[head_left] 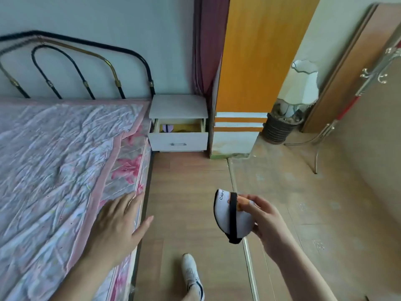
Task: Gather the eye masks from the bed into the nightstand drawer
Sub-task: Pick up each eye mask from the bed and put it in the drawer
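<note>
My right hand (263, 220) grips a folded white eye mask (223, 216) with a black strap, held over the wooden floor beside the bed. My left hand (118, 222) is open, fingers spread, resting on the bed's right edge. The bed (54, 166) has a pink floral quilt; no mask is visible on it. At the far end stands a white nightstand (178, 105) with its drawer (179, 141) pulled open. Inside the drawer a pale purple mask (167, 127) shows at the left.
A metal headboard (86, 68) backs the bed. Right of the nightstand is an orange wardrobe (256, 61), then a lamp on a ribbed basket (282, 127) and a metal coat stand (325, 131). My white shoe (192, 274) is on the floor.
</note>
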